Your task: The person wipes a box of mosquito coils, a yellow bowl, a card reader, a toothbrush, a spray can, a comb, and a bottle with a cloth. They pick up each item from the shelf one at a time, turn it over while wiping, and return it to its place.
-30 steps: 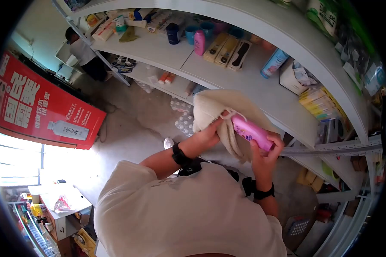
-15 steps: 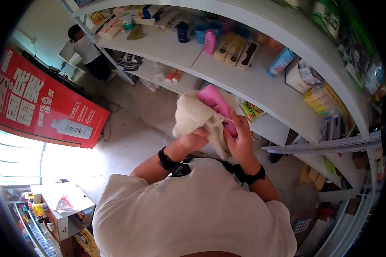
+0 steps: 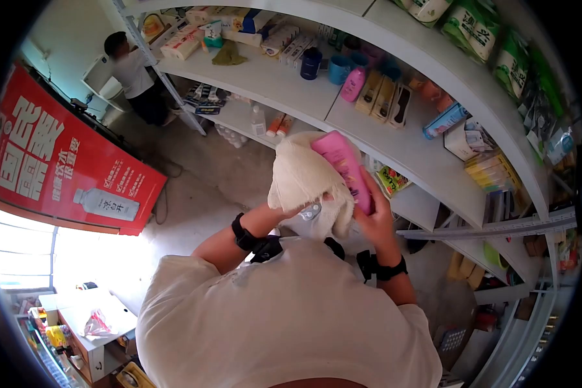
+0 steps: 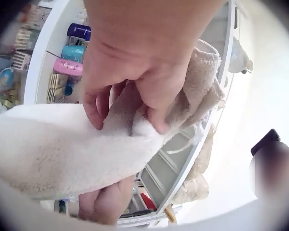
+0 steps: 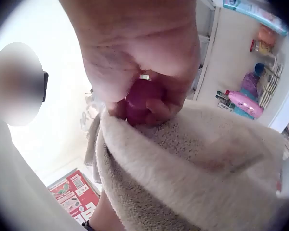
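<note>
My right hand (image 3: 376,220) grips a pink bottle (image 3: 344,165) by its lower end, with its upper part lying against a cream towel (image 3: 301,171). In the right wrist view, the fingers curl round the rounded pink end, and the towel spreads just beyond them. My left hand (image 4: 139,72) pinches a fold of the towel between thumb and fingers in the left wrist view. From the head view, that hand is mostly hidden under the cloth, which hangs down in a loose tail between both hands.
Ahead, a white shelf (image 3: 291,87) bears another pink bottle (image 3: 353,84), blue cups (image 3: 339,69), boxed brushes (image 3: 385,97) and a spray can (image 3: 445,121). A red cabinet (image 3: 64,155) stands left. A person (image 3: 134,81) is at the far left, and a desk (image 3: 90,317) is behind left.
The bottle has swung from the towel's lower right up against its upper right side, its far end now pointing up toward the shelf. The towel has bunched and shifted slightly left.
</note>
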The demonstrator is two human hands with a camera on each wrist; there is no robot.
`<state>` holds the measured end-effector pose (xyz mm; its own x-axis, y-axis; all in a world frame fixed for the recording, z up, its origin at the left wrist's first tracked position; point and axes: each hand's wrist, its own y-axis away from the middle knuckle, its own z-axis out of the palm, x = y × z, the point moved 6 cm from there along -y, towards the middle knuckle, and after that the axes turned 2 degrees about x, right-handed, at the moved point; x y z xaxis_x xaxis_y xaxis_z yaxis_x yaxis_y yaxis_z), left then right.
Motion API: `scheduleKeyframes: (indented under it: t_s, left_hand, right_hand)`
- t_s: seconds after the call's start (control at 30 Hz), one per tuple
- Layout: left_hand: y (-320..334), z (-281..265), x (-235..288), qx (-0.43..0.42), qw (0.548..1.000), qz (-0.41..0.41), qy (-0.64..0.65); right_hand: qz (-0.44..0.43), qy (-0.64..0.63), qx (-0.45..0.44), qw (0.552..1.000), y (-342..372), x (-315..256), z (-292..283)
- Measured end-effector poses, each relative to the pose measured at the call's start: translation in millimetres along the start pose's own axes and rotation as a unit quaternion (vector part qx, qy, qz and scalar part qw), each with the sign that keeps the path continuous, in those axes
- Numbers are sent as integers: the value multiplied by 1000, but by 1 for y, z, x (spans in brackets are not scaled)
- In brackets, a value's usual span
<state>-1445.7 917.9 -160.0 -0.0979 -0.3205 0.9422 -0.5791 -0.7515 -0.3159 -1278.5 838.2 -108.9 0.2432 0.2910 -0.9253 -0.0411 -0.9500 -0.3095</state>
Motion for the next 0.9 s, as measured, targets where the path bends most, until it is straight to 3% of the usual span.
scheduleKeyframes:
  t_s: [0.07,0.13,0.23,0.33,0.43,0.53,0.6,0.73,0.83,0.9]
  left_hand:
    - [2,-6,-20,1,974,-94,206]
    - [10,0,-52,48,887,-174,424]
    - [8,-4,-43,64,857,-252,445]
    - [5,-6,-70,21,824,-189,534]
    - [-14,-26,-41,54,825,-136,547]
    - [-20,-21,-57,15,796,-175,580]
    - [-12,-2,-56,-58,786,-221,574]
    - [0,33,-65,-150,743,-279,590]
    - [-3,19,-58,-110,791,-255,544]
    - [-8,8,-55,-63,779,-200,590]
  right_hand:
    - [-46,116,-39,991,-3,-8,20]
    - [-27,176,-15,984,-1,-17,38]
    - [-33,256,24,966,3,-21,59]
    - [-91,325,49,940,6,-20,70]
    - [-122,378,67,916,-3,-26,77]
    - [-152,435,80,884,-7,-32,78]
    - [-158,454,78,873,-7,-35,78]
    - [-192,411,104,885,-9,-34,75]
    - [-156,408,90,895,-9,-35,76]
    - [-144,402,80,901,-5,-35,74]
